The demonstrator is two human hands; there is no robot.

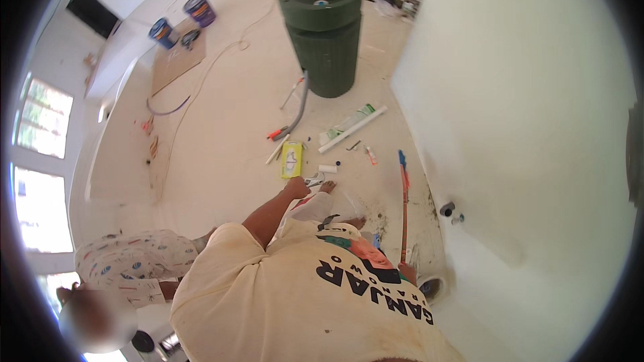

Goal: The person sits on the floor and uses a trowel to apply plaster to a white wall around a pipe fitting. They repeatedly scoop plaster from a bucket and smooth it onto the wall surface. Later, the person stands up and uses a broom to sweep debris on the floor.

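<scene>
My left hand [296, 188] is closed around a small silver-grey tool [314, 180], whose exact kind I cannot make out. Just beyond that hand lies a yellow-green box [292, 160] with a pale picture on it. A short white pipe piece [327, 169] rests on the floor to the tool's right, near my bare foot [328, 187]. Lower right, my right hand [407, 273] shows partly past my shirt, its fingers closed at the lower end of a long thin reddish-brown stick [404, 221] with a blue tip.
A dark green pedestal basin [325, 40] stands ahead, a grey hose [302, 107] beside it. A long white pipe [352, 129] lies nearby. Paint buckets [199, 10] stand far left. A pipe stub [447, 209] juts from the right wall. Another person [137, 258] crouches at left.
</scene>
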